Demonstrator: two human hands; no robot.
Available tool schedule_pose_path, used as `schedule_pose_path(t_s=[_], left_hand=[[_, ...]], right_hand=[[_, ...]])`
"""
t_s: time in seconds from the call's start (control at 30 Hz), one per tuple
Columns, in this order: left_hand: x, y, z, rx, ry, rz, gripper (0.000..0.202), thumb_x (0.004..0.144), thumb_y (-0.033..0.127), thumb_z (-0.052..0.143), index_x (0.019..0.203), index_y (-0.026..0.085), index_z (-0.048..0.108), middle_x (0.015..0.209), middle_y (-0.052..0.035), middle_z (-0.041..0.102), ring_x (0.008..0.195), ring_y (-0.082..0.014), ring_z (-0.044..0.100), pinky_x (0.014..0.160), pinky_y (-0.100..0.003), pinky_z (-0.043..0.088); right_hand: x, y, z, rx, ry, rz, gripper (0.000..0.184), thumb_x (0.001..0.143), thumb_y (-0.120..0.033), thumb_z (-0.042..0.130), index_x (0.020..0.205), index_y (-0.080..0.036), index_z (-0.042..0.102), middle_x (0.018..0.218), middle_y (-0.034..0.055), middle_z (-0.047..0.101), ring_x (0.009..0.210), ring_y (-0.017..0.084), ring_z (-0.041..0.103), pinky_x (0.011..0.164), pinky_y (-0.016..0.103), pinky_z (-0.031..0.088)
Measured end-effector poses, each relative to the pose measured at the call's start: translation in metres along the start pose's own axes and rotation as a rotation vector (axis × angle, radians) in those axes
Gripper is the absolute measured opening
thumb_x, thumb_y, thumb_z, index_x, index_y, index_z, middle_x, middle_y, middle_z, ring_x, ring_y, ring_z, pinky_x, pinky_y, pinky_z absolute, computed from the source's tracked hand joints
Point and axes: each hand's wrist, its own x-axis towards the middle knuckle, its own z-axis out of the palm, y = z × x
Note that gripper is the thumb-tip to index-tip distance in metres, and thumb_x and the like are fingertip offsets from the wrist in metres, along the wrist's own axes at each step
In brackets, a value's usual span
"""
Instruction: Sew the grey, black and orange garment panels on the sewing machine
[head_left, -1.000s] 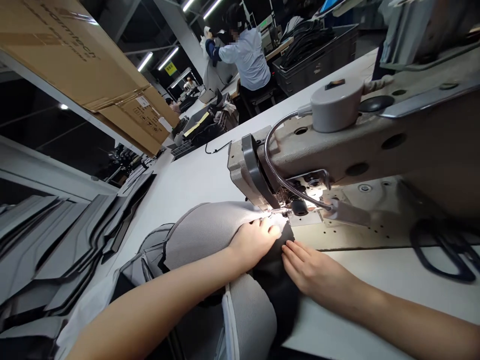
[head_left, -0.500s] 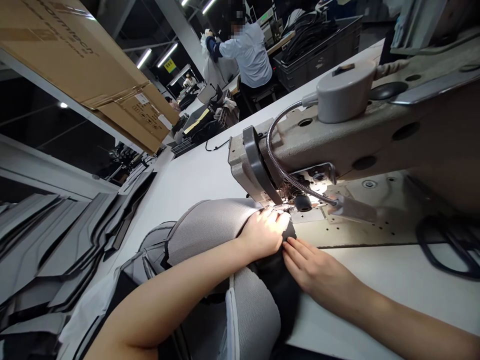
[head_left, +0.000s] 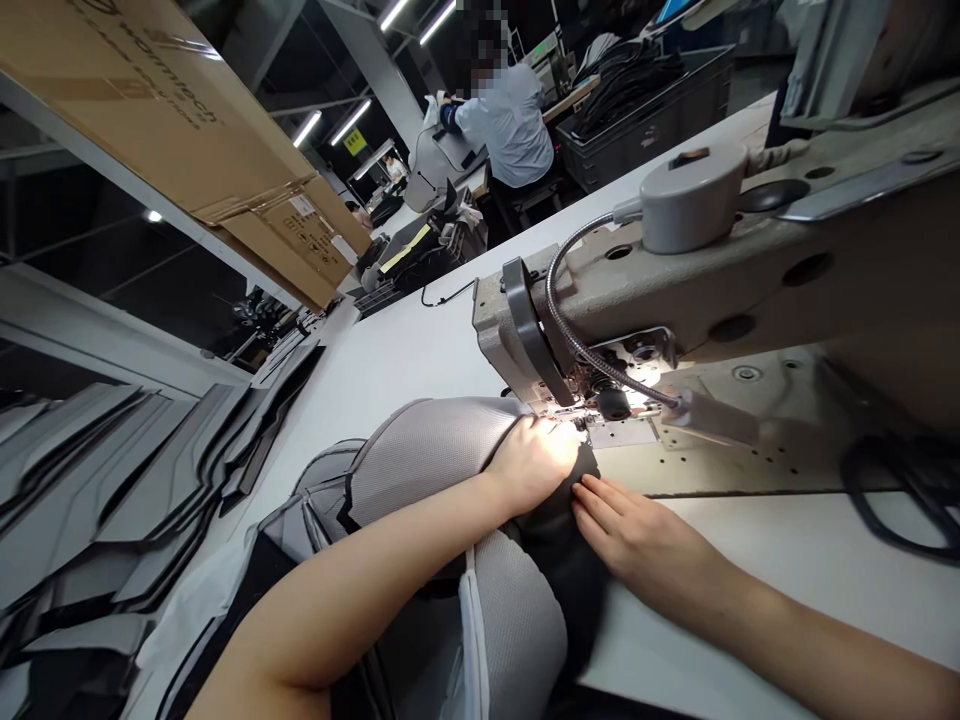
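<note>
At the lit needle area of a sewing machine [head_left: 607, 290], my left hand [head_left: 536, 458] is closed over a bulky grey mesh fabric piece [head_left: 427, 445], its fingers bent close to the presser foot. Black fabric [head_left: 559, 560] hangs from under that hand toward my lap. My right hand [head_left: 626, 525] holds the edge of the black fabric just right of my left hand, fingers close together and thumb hidden. A further grey mesh panel [head_left: 517, 620] with a pale edging strip lies below my left forearm.
Black-handled scissors [head_left: 892, 500] lie on the machine bed at right. Stacked grey panels [head_left: 135, 470] fill the left side. A cardboard box [head_left: 172, 130] stands on a shelf at upper left. Beyond the white table [head_left: 405, 345], a co-worker [head_left: 510, 125] sits near a dark crate [head_left: 645, 120].
The whole view has shifted slightly right and down. My left fingers have bent in more beside the presser foot. Both hands stay on the fabric.
</note>
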Motion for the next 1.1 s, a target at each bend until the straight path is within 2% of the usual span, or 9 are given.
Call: schedule_pose_path(t_s=[0.13, 0.27, 0.43, 0.6, 0.7, 0.8, 0.87, 0.93, 1.1], left_hand=[[0.003, -0.003, -0.001, 0.01, -0.018, 0.076, 0.019, 0.091, 0.011, 0.045, 0.103, 0.01, 0.06, 0.114, -0.0125, 0.059, 0.103, -0.0232, 0.056, 0.086, -0.034, 0.045], [0.009, -0.009, -0.005, -0.095, -0.077, 0.128, 0.022, 0.088, 0.006, 0.045, 0.1, 0.01, 0.062, 0.109, -0.0104, 0.063, 0.102, -0.0218, 0.058, 0.091, -0.033, 0.044], [0.016, -0.008, -0.011, -0.224, -0.159, 0.087, 0.028, 0.083, 0.0, 0.044, 0.104, 0.008, 0.061, 0.109, -0.0105, 0.063, 0.104, -0.0207, 0.057, 0.093, -0.029, 0.044], [0.022, 0.003, -0.014, -0.263, -0.174, 0.026, 0.022, 0.088, 0.004, 0.039, 0.091, 0.007, 0.061, 0.095, -0.0109, 0.065, 0.087, -0.0176, 0.061, 0.082, -0.025, 0.047], [0.023, 0.008, -0.013, -0.253, -0.177, 0.008, 0.024, 0.089, 0.005, 0.037, 0.09, 0.008, 0.061, 0.093, -0.0108, 0.065, 0.088, -0.0181, 0.061, 0.083, -0.025, 0.047], [0.017, 0.01, -0.01, -0.244, -0.186, -0.023, 0.023, 0.085, 0.005, 0.041, 0.1, 0.008, 0.058, 0.096, -0.012, 0.063, 0.09, -0.0213, 0.061, 0.081, -0.029, 0.049], [0.011, 0.01, -0.011, -0.257, -0.202, -0.069, 0.035, 0.083, 0.005, 0.041, 0.117, 0.006, 0.05, 0.104, -0.0142, 0.062, 0.089, -0.0222, 0.062, 0.076, -0.03, 0.051], [0.007, 0.009, -0.013, -0.286, -0.223, -0.101, 0.047, 0.081, 0.004, 0.04, 0.129, 0.005, 0.04, 0.113, -0.0161, 0.059, 0.091, -0.0228, 0.062, 0.075, -0.031, 0.052], [0.003, 0.009, -0.019, -0.33, -0.24, -0.149, 0.051, 0.081, 0.007, 0.041, 0.132, 0.008, 0.039, 0.114, -0.0138, 0.06, 0.093, -0.0234, 0.062, 0.077, -0.033, 0.053]], right_hand=[[0.0, 0.003, -0.001, 0.005, -0.01, -0.018, 0.037, 0.067, -0.006, 0.046, 0.097, -0.002, 0.068, 0.104, 0.0195, 0.067, 0.097, 0.028, 0.063, 0.085, 0.038, 0.052], [-0.002, 0.006, -0.006, 0.017, -0.016, -0.038, 0.04, 0.065, -0.004, 0.044, 0.097, -0.003, 0.068, 0.104, 0.0186, 0.067, 0.098, 0.027, 0.063, 0.087, 0.038, 0.051], [-0.004, 0.01, -0.005, 0.017, 0.004, -0.03, 0.039, 0.068, -0.005, 0.042, 0.097, -0.004, 0.068, 0.103, 0.0179, 0.068, 0.098, 0.026, 0.063, 0.088, 0.037, 0.051], [-0.005, 0.015, 0.005, 0.022, 0.022, -0.003, 0.041, 0.071, -0.006, 0.043, 0.105, -0.002, 0.065, 0.113, 0.0186, 0.064, 0.109, 0.028, 0.056, 0.094, 0.039, 0.047], [-0.003, 0.017, 0.003, 0.101, 0.006, 0.009, 0.04, 0.074, -0.009, 0.045, 0.11, -0.004, 0.063, 0.118, 0.0178, 0.061, 0.113, 0.028, 0.054, 0.098, 0.043, 0.043], [0.002, 0.015, -0.006, 0.256, -0.071, -0.035, 0.04, 0.077, -0.014, 0.048, 0.115, -0.01, 0.062, 0.118, 0.0142, 0.062, 0.115, 0.028, 0.052, 0.105, 0.049, 0.036], [0.005, 0.011, -0.009, 0.309, -0.116, -0.041, 0.042, 0.078, -0.021, 0.051, 0.117, -0.011, 0.061, 0.119, 0.0145, 0.062, 0.117, 0.029, 0.051, 0.106, 0.052, 0.033], [0.005, 0.005, -0.007, 0.296, -0.105, -0.026, 0.042, 0.078, -0.024, 0.052, 0.115, -0.007, 0.062, 0.119, 0.0169, 0.061, 0.115, 0.031, 0.052, 0.105, 0.052, 0.034], [0.001, -0.007, 0.004, 0.212, -0.05, 0.001, 0.039, 0.078, -0.02, 0.053, 0.112, -0.003, 0.063, 0.118, 0.0204, 0.061, 0.112, 0.032, 0.054, 0.102, 0.049, 0.038]])
